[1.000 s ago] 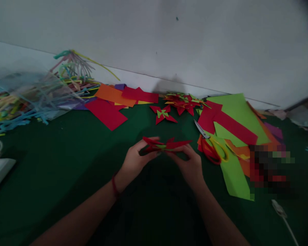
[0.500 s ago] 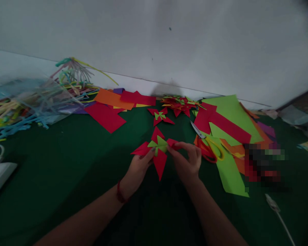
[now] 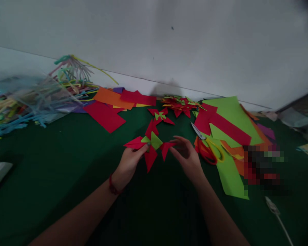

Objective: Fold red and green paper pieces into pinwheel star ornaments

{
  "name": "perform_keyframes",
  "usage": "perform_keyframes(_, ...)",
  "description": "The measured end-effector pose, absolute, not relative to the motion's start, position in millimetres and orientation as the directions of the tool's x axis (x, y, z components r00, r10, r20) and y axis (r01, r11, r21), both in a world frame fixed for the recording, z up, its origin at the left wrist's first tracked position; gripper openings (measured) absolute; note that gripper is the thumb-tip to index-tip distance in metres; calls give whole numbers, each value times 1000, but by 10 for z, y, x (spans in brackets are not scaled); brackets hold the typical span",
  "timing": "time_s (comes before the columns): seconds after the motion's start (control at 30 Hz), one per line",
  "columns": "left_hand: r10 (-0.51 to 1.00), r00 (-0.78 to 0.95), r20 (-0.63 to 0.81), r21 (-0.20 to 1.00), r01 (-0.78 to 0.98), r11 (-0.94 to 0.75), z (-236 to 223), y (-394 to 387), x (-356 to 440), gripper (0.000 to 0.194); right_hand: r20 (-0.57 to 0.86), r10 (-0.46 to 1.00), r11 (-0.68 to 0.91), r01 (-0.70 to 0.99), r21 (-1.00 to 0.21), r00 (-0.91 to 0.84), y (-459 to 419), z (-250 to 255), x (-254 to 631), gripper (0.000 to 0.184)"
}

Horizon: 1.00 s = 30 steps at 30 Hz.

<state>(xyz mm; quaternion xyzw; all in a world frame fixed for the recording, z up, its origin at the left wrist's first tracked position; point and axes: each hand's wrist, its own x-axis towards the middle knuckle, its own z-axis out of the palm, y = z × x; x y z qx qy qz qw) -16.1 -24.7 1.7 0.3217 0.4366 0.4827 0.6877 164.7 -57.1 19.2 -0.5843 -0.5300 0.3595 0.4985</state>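
Held above the green table is a folded paper pinwheel (image 3: 151, 158) with pointed red arms and a light green centre. My left hand (image 3: 128, 160) pinches it near the centre, thumb on top. On the other side, my right hand (image 3: 186, 152) grips a red folded arm (image 3: 165, 147) between thumb and fingers; whether this piece is still joined to the green centre I cannot tell. Just beyond lies a similar smaller red and green pinwheel (image 3: 160, 116), and a pile of such pinwheels (image 3: 181, 104) stands by the wall.
Scissors (image 3: 206, 145) with red and yellow handles rest right of my right hand on green paper sheets (image 3: 232, 177). Red paper (image 3: 105, 116) and orange paper (image 3: 113, 97) lie at the back left. Coloured pipe cleaners (image 3: 74, 73) and a plastic bag fill the far left. A white cable (image 3: 274, 206) lies front right.
The pinwheel was seen edge-on, then turned to face up, and has since moved slightly left with my left hand. My right hand has drawn the right red arm away from the green centre.
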Motion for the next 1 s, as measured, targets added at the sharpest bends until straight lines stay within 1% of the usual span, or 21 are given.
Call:
perform_keyframes(0.03, 945, 161, -284, 864, -384, 325, 9, -252, -153, 24, -11, 993, -28, 146, -989, 118, -558, 176, 1649, 29)
perform_keyframes(0.07, 946, 167, -279, 865, -384, 323, 0, -256, -146, 24, -100, 993, -103, 46, -994, 62, -550, 160, 1648, 26)
perform_keyframes(0.1, 946, 170, -275, 867, -383, 320, -11, -259, -141, 24, -155, 988, -154, -34, -988, 25, -547, 147, 1643, 24)
perform_keyframes(0.17, 945, 176, -277, 868, -375, 324, -27, -264, -138, 25, -192, 981, -188, -116, -975, 18, -554, 136, 1625, 26)
perform_keyframes(0.23, 940, 195, -282, 871, -358, 335, -27, -268, -141, 24, -202, 979, -197, -121, -973, 33, -568, 144, 1605, 29)
perform_keyframes(0.37, 932, 255, -259, 878, -340, 337, 25, -285, -138, 24, -208, 978, -205, -81, -975, 28, -583, 167, 1579, 24)
perform_keyframes(0.47, 925, 287, -247, 879, -336, 339, 71, -300, -121, 25, -201, 979, -197, -74, -977, 43, -579, 153, 1563, 25)
perform_keyframes(0.6, 929, 268, -257, 889, -310, 336, 89, -310, -111, 24, -183, 979, -179, -46, -983, 91, -577, 113, 1525, 28)
perform_keyframes(0.73, 937, 238, -256, 904, -283, 319, 73, -307, -122, 24, -177, 979, -176, -23, -984, 101, -586, 121, 1503, 24)
perform_keyframes(0.87, 948, 193, -254, 935, -203, 292, 72, -303, -139, 26, -205, 973, -205, -7, -979, 106, -594, 192, 1497, 23)
perform_keyframes(1.0, 954, 180, -238, 946, -180, 270, 87, -305, -148, 27, -234, 962, -226, -66, -972, 144, -599, 212, 1470, 29)
